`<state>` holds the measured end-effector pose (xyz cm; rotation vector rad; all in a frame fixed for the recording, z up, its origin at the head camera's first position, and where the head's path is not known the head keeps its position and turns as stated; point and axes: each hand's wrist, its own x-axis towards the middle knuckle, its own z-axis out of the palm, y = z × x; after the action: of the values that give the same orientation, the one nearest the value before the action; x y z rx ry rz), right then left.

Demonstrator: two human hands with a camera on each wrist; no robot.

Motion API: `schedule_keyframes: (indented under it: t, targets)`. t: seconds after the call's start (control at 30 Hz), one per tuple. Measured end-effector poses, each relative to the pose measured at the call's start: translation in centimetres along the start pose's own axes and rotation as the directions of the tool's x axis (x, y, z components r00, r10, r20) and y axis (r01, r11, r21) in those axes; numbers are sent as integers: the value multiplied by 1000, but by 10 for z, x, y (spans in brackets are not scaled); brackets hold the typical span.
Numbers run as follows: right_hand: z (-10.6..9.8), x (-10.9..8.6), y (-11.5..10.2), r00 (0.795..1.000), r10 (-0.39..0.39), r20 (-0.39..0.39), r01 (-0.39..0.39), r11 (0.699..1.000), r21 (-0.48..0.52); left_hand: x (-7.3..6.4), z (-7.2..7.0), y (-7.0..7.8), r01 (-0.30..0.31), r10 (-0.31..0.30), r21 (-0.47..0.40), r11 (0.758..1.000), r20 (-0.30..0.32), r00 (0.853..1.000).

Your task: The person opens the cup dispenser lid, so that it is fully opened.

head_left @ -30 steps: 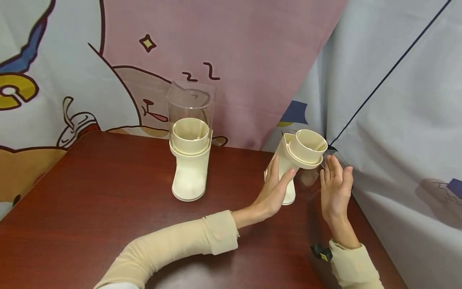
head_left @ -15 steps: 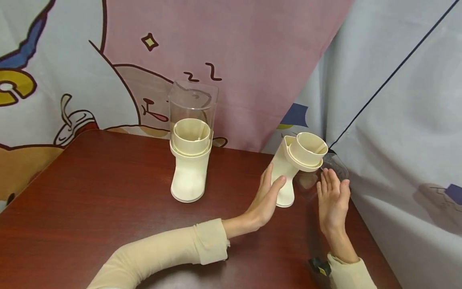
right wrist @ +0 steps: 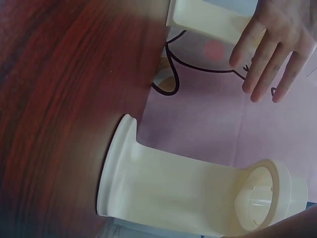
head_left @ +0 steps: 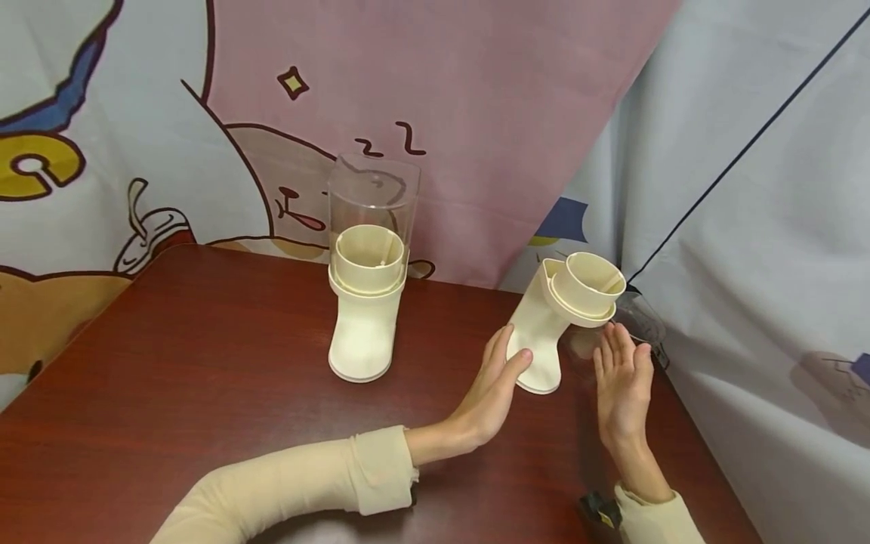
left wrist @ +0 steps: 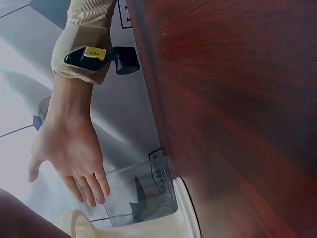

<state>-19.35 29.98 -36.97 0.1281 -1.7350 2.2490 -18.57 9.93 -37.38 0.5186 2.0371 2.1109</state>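
Note:
A cream plastic stand (head_left: 540,325) with a round collar on top and a flared foot stands upright on the right of the table. My left hand (head_left: 479,400) is at its left side, fingers straight and thumb spread, fingertips overlapping its lower edge in the head view. In the right wrist view this hand (right wrist: 277,44) shows apart from the column. On the stand's right is my right hand (head_left: 621,393), palm turned inward, fingers straight, holding nothing. A clear plastic container (left wrist: 143,193) shows beside the stand in the left wrist view, mostly hidden in the head view.
A matching cream stand (head_left: 363,332) with a clear, open-topped container (head_left: 374,189) above it is farther left on the dark red wooden table (head_left: 224,363). A printed cloth (head_left: 476,113) hangs behind, and a pale cloth (head_left: 748,302) borders the right edge.
Both hands have drawn down and slightly back toward me, from near the stand's collar to lower beside its column. The stands hold their places; the head view has shifted slightly.

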Motion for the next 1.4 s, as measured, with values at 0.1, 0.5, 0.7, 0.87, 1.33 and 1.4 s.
schedule_keyframes:
  t: [0.1,0.5,0.7,0.87,1.33,1.4]
  targets:
    - [1,-2,1,1000,2,5,-2,1000,-22,-1,-6,0,5,-5,-6,1000,-2,1000]
    - [9,-2,4,1000,13,19,-12,999,-39,-4,-29,1,14,-15,-71,997,-12,1000]
    - [14,-1,9,1000,4,15,-3,999,-50,-6,-37,-1,20,-21,-37,999,-18,1000]
    - [16,-1,10,1000,-6,28,8,998,-57,-6,-42,-3,27,-28,-30,999,-29,999]
    - [19,-3,16,1000,7,28,-5,998,-57,-13,-54,-8,51,-52,-30,998,-34,998]
    - [20,-3,17,999,13,35,-11,998,-68,-14,-57,-8,46,-47,-27,999,-39,998]
